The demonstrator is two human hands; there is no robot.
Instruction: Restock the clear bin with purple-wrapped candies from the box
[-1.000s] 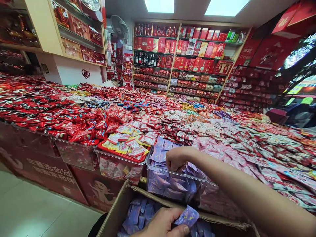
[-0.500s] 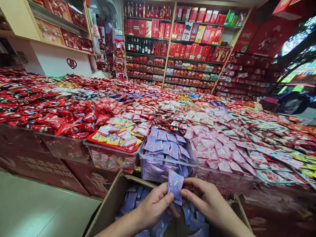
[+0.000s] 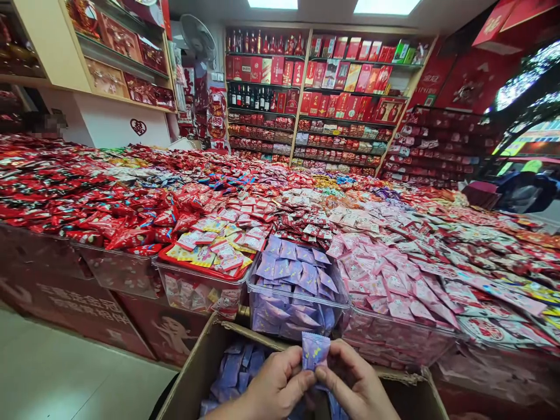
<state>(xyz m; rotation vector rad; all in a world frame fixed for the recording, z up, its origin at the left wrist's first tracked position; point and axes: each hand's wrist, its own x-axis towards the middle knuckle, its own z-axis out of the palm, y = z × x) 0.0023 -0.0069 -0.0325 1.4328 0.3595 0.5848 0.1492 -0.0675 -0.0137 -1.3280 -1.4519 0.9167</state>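
A small purple candy packet [image 3: 315,349] with yellow print stands upright between my hands. My left hand [image 3: 280,382] pinches its left edge between thumb and fingers. From the right, my right hand [image 3: 356,379] grips the other side, its thumb across the packet's lower part. Both hands are over an open cardboard box [image 3: 199,356] holding more purple packets [image 3: 236,370], partly hidden by my hands and wrists. Just beyond the box sits a clear plastic bin [image 3: 258,286] heaped with the same kind of purple packets [image 3: 291,271].
Left of the purple bin is a red-rimmed bin [image 3: 201,267] of yellow and pink packets; pink packets [image 3: 380,271] lie to its right. Red packets [image 3: 122,221] spread leftward. Behind the display rise shelves [image 3: 301,105] of bottles and boxes. Pale floor [image 3: 56,373] shows lower left.
The view has tilted upward, so the scene sits lower in the picture. My hands still hold the packet; my right thumb has shifted across its lower part.
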